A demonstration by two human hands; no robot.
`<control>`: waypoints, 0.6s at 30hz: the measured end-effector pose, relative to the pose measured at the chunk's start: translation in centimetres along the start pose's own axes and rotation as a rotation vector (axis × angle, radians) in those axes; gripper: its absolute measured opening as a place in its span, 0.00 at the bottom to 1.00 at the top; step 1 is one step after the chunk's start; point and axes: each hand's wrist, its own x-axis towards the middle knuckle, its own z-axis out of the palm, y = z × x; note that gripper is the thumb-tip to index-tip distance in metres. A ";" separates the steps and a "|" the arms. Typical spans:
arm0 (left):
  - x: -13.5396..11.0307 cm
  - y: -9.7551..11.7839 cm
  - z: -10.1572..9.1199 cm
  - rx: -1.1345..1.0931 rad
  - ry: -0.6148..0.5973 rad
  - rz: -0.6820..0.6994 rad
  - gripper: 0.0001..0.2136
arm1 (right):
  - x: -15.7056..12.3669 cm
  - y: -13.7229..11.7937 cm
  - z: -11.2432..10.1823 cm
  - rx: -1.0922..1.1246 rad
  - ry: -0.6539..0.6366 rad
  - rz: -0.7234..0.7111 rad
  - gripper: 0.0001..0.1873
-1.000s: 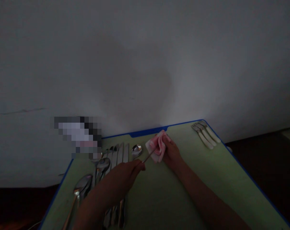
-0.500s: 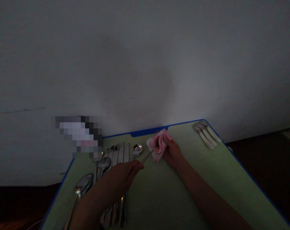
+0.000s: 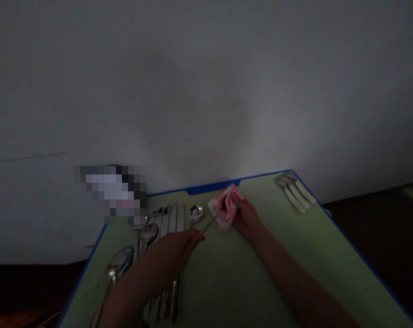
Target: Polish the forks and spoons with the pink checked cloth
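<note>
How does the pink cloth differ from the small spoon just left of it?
The cloth is pink and white, softly folded; the spoon is shiny and metallic. The cloth is in the right hand; the spoon lies on the table. A utensil reaches into the cloth's folds; the spoon's bowl is uncovered.

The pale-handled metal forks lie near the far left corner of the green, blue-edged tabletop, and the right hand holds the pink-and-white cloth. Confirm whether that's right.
Wrong corner: the head view shows the pale-handled forks near the far right corner of the tabletop. The right hand does hold the cloth.
</note>
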 end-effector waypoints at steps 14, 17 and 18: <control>-0.2 0.4 -0.2 0.007 -0.010 -0.016 0.19 | 0.0 -0.1 0.2 -0.022 0.017 0.020 0.13; -0.3 0.5 -0.2 0.005 -0.012 -0.012 0.19 | -0.1 -0.1 0.3 -0.011 0.029 0.020 0.14; -0.3 0.5 -0.2 0.003 -0.011 -0.008 0.19 | -0.1 -0.1 0.3 -0.010 0.022 0.023 0.14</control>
